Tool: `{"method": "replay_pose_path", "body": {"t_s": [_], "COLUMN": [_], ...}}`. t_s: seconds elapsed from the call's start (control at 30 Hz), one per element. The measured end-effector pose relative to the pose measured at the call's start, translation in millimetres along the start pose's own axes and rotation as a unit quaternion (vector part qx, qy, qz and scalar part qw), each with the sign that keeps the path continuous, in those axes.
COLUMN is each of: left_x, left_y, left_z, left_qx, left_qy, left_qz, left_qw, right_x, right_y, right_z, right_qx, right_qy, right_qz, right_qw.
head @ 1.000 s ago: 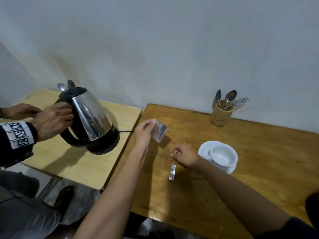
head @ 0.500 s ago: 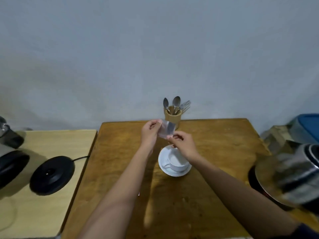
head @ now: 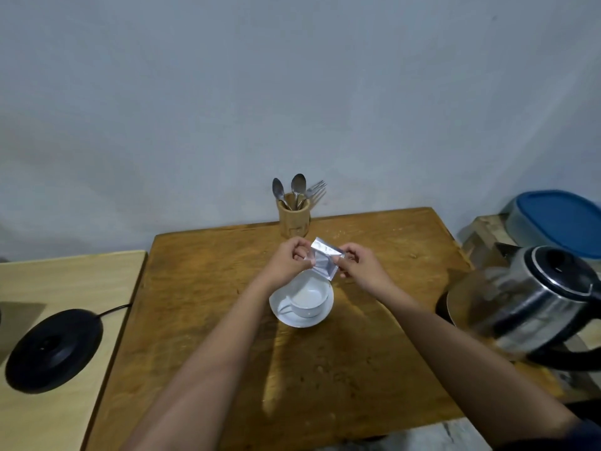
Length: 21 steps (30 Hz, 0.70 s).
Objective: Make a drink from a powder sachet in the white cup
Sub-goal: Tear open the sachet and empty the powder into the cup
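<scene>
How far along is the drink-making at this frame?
Early. Done: the white cup sits on its saucer, and the kettle is off its base at the table's right edge. In hand: the left hand and right hand pinch the silver sachet over the cup. Whether powder has fallen is unclear. Left: water, then stirring with a spoon.

We record a silver foil sachet [head: 325,262], a plain white cup [head: 308,296] on a white saucer [head: 300,319], and a mottled brown wooden table [head: 201,288] beside a pale yellow-grained table [head: 65,281]. We also list a tan wooden holder [head: 293,219] of grey metal spoons [head: 297,185], a black kettle base [head: 53,349], a steel-and-black kettle [head: 533,307], a blue lid [head: 562,219] and a blue-grey wall [head: 292,92].
</scene>
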<state>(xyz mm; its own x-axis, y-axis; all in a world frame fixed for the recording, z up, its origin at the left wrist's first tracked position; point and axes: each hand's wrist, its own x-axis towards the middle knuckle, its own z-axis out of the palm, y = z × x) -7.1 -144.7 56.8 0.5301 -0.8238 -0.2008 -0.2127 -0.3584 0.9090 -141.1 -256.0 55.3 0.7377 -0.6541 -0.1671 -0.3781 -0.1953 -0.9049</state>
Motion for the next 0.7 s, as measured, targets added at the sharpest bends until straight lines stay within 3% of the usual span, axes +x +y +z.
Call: {"method": "replay_pose_path", "body": {"t_s": [0.1, 0.23, 0.47, 0.6, 0.7], "left_x": [4.6, 7.1, 3.4, -1.4, -6.6], "left_y": [-2.5, -10.4, -20.9, -23.0, -27.9], "left_z": [3.9, 9.4, 11.6, 6.4, 4.6], "left_qx": [0.033, 0.105, 0.192, 0.144, 0.099], "left_qy": [-0.009, -0.005, 0.005, 0.013, 0.025], "left_qz": [0.011, 0.017, 0.022, 0.011, -0.006], "left_qw": [0.999, 0.994, 0.981, 0.989, 0.995], "right_x": [4.7, 8.5, 9.0, 9.5, 10.0], "right_y": [-3.1, -13.7, -46.9, -59.0, -62.8], "right_z": [-1.1, 2.6, 9.7, 17.6, 23.2], "right_qx": [-0.13, -0.289, -0.511, -0.565, -0.55], "right_qy": [-0.026, -0.08, -0.18, -0.192, -0.181], "right_qz": [-0.02, -0.041, -0.12, -0.156, -0.161], "right_qw": [0.991, 0.953, 0.832, 0.787, 0.799]}}
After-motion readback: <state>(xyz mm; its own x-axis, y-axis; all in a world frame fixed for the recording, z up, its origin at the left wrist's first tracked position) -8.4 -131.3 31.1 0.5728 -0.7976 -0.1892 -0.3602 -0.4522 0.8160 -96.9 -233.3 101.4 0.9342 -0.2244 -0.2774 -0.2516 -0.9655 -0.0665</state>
